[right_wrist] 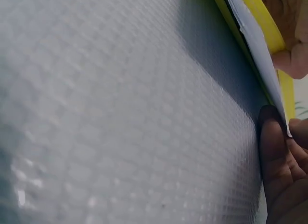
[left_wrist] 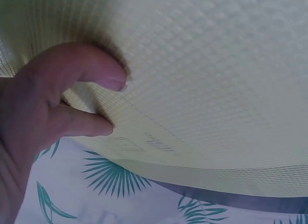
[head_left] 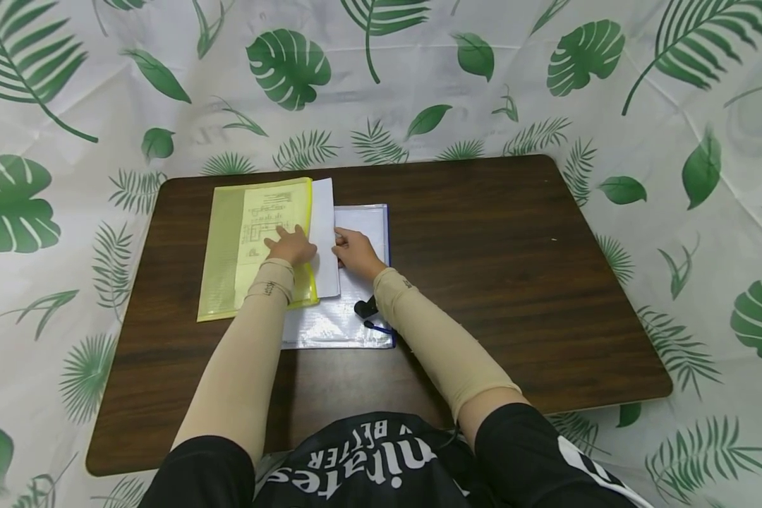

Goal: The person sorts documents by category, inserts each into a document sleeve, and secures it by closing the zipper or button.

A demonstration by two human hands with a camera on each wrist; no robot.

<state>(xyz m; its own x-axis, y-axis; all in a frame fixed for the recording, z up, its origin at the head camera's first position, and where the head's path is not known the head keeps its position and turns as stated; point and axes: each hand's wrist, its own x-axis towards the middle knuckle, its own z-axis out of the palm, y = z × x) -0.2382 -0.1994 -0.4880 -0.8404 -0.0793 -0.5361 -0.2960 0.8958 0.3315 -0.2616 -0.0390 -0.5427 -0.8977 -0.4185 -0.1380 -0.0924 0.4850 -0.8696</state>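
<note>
A yellow mesh document folder (head_left: 221,261) lies at the left of the table, a sheet with writing (head_left: 263,233) showing through its cover. From its right side sticks out a white stack of paper (head_left: 325,275). My left hand (head_left: 291,247) rests on the folder near that side, fingers spread; the left wrist view has its fingertips against the mesh (left_wrist: 202,89). With thumb and fingers, my right hand (head_left: 358,252) pinches the right edge of the paper (right_wrist: 262,55). Partly covered beneath lies a clear mesh folder (head_left: 330,324) with a blue edge.
A small black object (head_left: 365,308) and a blue zipper pull (head_left: 377,327) are by the clear folder's right edge, next to my right forearm. The dark wooden table (head_left: 514,247) extends to the right. Behind it hangs a leaf-patterned white cloth (head_left: 400,92).
</note>
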